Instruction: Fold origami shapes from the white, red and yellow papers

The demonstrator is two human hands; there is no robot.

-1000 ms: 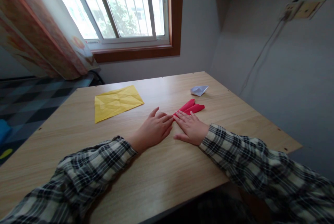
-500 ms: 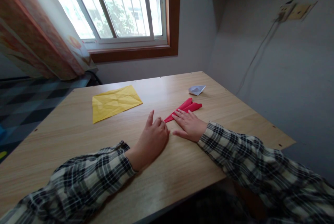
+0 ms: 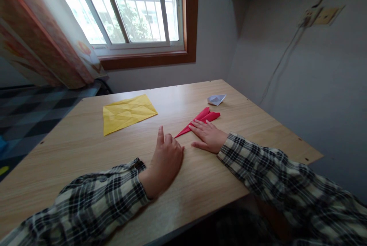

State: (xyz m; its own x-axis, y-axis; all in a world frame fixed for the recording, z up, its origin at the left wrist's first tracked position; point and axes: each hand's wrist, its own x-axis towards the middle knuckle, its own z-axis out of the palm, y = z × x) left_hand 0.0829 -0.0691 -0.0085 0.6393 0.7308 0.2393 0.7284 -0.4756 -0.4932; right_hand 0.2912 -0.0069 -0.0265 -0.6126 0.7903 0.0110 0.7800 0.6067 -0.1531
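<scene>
Worktop (image 3: pixel 206 185) is shown on all sides of the red folded paper (image 3: pixel 204 115), which is laid flat on it, narrow tip pointed near-left, flared end far-right. The far edge is seen beyond the paper, the right edge off to its right, the near edge well toward the body. Just past the flared end, a white paper boat (image 3: pixel 216 100) is set, so little gap is left there. Well left of the paper, a creased yellow sheet (image 3: pixel 129 114) is laid; a wide stretch of wood is left between. More wood is seen to the paper's right.

Right hand (image 3: pixel 208 136): laid palm down, fingers straight and pressed on the paper's middle, thumb spread apart on the near side; nothing is gripped. Right sleeve (image 3: pixel 266 169) is run over the near edge. Left hand (image 3: pixel 168 158): placed at the narrow tip, one finger stuck up, others curled; whether the tip is pinched cannot be told.
</scene>
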